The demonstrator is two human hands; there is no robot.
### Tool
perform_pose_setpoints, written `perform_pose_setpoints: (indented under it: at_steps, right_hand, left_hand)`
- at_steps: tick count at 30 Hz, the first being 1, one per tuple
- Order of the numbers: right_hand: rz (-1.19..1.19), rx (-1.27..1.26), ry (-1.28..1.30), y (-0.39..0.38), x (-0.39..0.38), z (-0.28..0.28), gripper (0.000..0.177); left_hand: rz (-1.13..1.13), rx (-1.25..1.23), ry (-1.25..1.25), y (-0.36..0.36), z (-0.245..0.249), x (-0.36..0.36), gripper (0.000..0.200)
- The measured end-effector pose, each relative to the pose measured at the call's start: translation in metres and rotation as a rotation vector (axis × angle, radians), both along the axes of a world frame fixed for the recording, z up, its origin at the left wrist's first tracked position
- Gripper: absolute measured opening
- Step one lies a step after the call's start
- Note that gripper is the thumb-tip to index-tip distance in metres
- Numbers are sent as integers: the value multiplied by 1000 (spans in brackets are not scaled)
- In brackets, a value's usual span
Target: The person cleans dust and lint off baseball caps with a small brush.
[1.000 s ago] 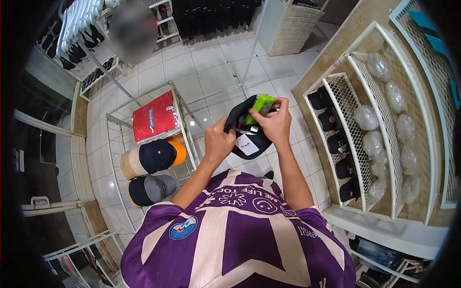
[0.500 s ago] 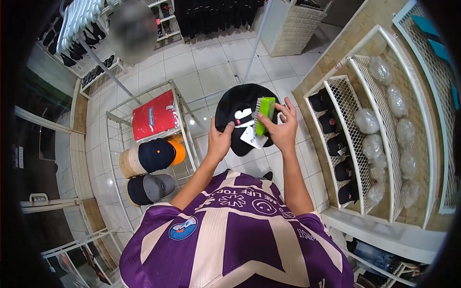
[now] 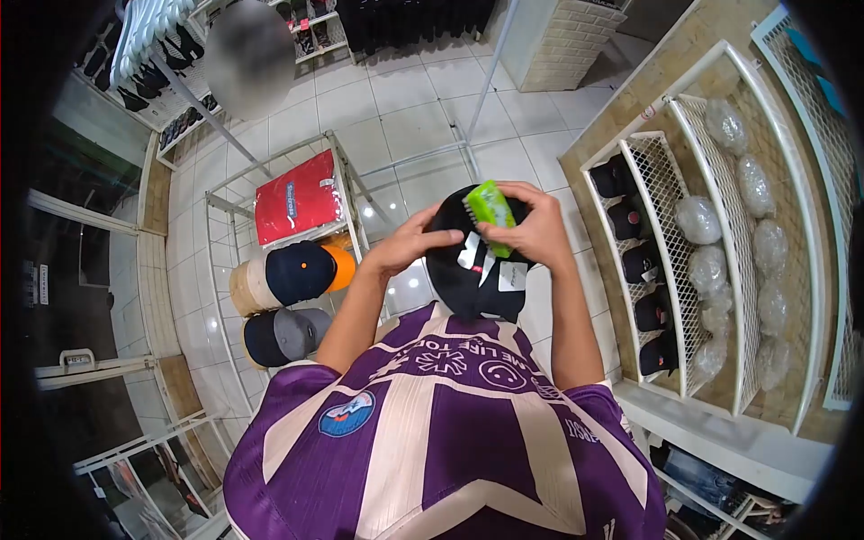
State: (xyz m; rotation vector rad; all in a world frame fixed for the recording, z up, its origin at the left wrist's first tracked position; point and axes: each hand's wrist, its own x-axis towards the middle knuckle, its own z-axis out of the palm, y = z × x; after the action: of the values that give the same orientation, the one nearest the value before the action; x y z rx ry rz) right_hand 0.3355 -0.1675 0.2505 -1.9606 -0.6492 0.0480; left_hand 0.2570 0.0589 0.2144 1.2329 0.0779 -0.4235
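Observation:
In front of my chest is a black cap [image 3: 454,283] with white tags [image 3: 512,276] hanging on it. My left hand [image 3: 404,243] grips its left edge, thumb lying over the cloth and the other fingers behind. A green brush [image 3: 490,214] with pale bristles is held in my right hand [image 3: 543,229], between thumb and fingers. The brush lies against the cap's upper right part, bristles turned left toward the cloth. Whether some right-hand fingers also support the cap from behind is hidden.
To the left, a white wire rack [image 3: 216,211] carries a folded red shirt in plastic [image 3: 301,200] and several caps [image 3: 297,272]. On the right, a wall shelf [image 3: 661,180] holds black caps and plastic-wrapped bundles [image 3: 699,220]. White hangers [image 3: 148,40] hang at upper left.
The cap has moved closer to my chest and turned. My right hand has tilted the brush, its top now leaning left. My left hand has shifted its grip along the cap's edge.

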Motion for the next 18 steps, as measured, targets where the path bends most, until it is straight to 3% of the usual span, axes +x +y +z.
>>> perform_pose_setpoints:
  at_steps: [2,5,7,8,10,13,16,17,18]
  right_hand:
    - [-18,-56,-22,12,-5,-7,60]
    - [-111,-104,-205,20,-11,-26,60]
    - [-320,-230,-530,25,-22,-22,61]
    - [-319,-232,-529,28,-27,-25,61]
    - [-214,-125,-120,31,-34,-32,60]
    - [-472,-237,-344,21,-16,-45,58]
    - [-551,-260,-234,17,-14,-34,58]
    - [-387,-153,-177,23,-20,-29,58]
    - [-226,-48,-114,26,-26,-26,57]
  left_hand:
    - [-47,212,-29,-6,-15,3,60]
    - [48,68,56,-12,-35,1,61]
    - [101,24,119,-19,-29,-3,60]
    - [155,-18,188,-22,-26,-5,60]
    - [131,-18,148,-24,-27,-7,61]
    - [16,281,-94,-18,-22,-9,71]
    - [55,159,52,-18,-8,-11,71]
    - [45,285,-46,-21,-3,-11,67]
    - [78,211,-71,-27,-8,-12,64]
